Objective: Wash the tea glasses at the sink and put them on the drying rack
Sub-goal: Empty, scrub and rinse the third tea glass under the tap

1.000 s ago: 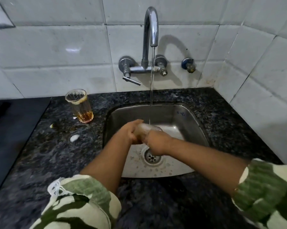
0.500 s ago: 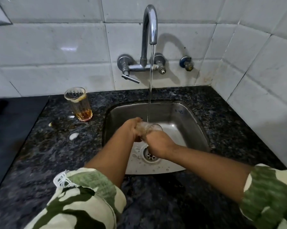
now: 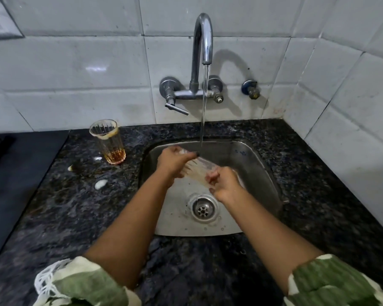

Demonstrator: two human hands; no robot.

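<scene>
A: What is seen of the surface and the room?

B: A dark speckled stone tabletop (image 3: 80,217) is set against white wall tiles (image 3: 64,67), with a steel sink (image 3: 261,173) sunk into it. A chrome tap (image 3: 202,38) is mounted on the wall, and a thin stream of water (image 3: 203,107) is let down into the basin. A drain (image 3: 203,209) is seen in the sink floor. Two small white foam spots (image 3: 101,183) are left on the tabletop.

A: Where are the tea glasses?

B: One ribbed tea glass (image 3: 197,171) is held tilted over the basin, just beside the stream. It is gripped near one end by the left hand (image 3: 175,163), fingers curled round it, and pinched at the other end by the right hand (image 3: 224,184). A second glass (image 3: 110,142), with a little amber liquid at its bottom, is stood upright on the tabletop left of the sink.

A: What differs from half a second ago?

B: The glass is now laid more slantwise, and the hands are spread further apart along it.

A: Any writing?

B: A faint blue mark (image 3: 241,152) is seen on the sink's back wall; it cannot be read.
</scene>
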